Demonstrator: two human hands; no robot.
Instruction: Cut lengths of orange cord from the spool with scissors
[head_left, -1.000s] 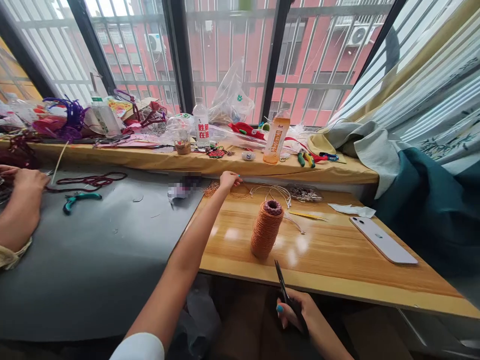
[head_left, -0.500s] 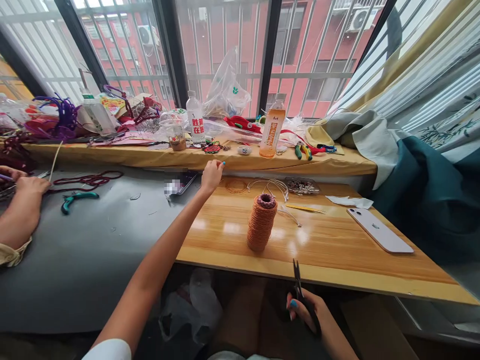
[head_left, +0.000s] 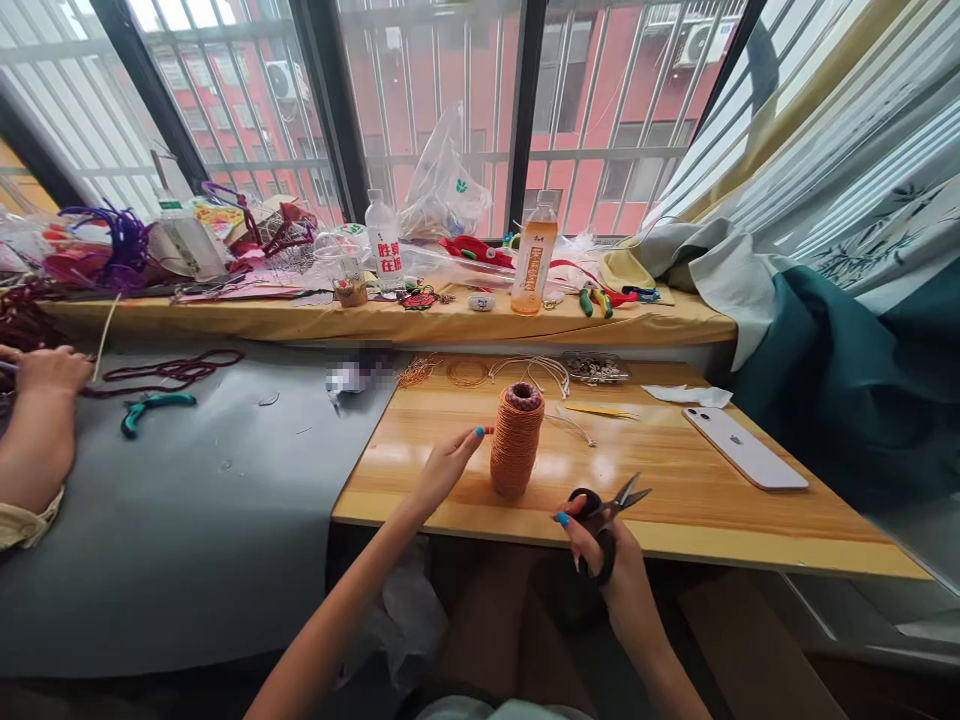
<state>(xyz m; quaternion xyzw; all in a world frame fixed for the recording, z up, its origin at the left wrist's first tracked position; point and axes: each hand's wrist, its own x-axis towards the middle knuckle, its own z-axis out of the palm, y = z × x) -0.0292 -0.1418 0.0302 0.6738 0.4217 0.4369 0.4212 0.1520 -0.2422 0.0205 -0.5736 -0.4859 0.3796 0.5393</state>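
Observation:
An upright spool of orange cord (head_left: 516, 445) stands near the front of the wooden table. At its left side, the thumb and forefinger of my left hand (head_left: 446, 465) are drawn together in a pinch. Whether they grip a strand of the cord is too small to tell. My right hand (head_left: 611, 555) holds black-handled scissors (head_left: 616, 503) over the table's front edge, fingers in the loops. The blades are spread and point right. Behind the spool lie a small heap of cut orange cord (head_left: 418, 370), a coil of orange cord (head_left: 467, 374) and white cords (head_left: 551, 375).
On the wooden table (head_left: 675, 510) lie a phone (head_left: 746, 448), tissue (head_left: 688, 396), yellow tweezers (head_left: 602, 411) and a bead box (head_left: 596, 369). Teal pliers (head_left: 156, 408) and dark red cord (head_left: 176, 372) rest left, near another person's hand (head_left: 52, 372). Bottles line the sill.
My left hand has come back from the table's far left edge to the spool, uncovering the orange heap. The scissors have risen and turned right, their blades spreading apart.

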